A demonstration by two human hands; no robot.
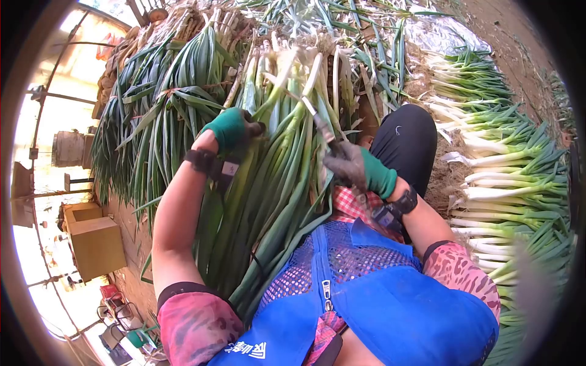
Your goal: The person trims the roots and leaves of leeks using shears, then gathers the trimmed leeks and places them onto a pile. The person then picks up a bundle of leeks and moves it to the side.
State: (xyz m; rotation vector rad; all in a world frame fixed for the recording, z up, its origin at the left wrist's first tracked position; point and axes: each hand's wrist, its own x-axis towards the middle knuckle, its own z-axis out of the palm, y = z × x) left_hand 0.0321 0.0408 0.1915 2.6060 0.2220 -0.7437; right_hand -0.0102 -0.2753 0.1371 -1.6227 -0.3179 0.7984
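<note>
My left hand (235, 130), in a green glove with a dark palm, is closed around the leaves of a leek (281, 76). The leek's pale stem slants up and away from the fist, over a pile of long green leeks (262, 183) lying before me. My right hand (361, 168), gloved the same way, is closed on the worn handle of a knife (314, 116). Its thin blade points up and left, overlapping the pale stems in this view. Both wrists carry dark straps with small devices.
Tied bundles of leeks (174, 97) are stacked at the left. A long row of cleaned white leeks (488, 177) lies at the right. My bent knee (406, 140) rises beside the right hand. A yellowish box (94, 241) stands far left.
</note>
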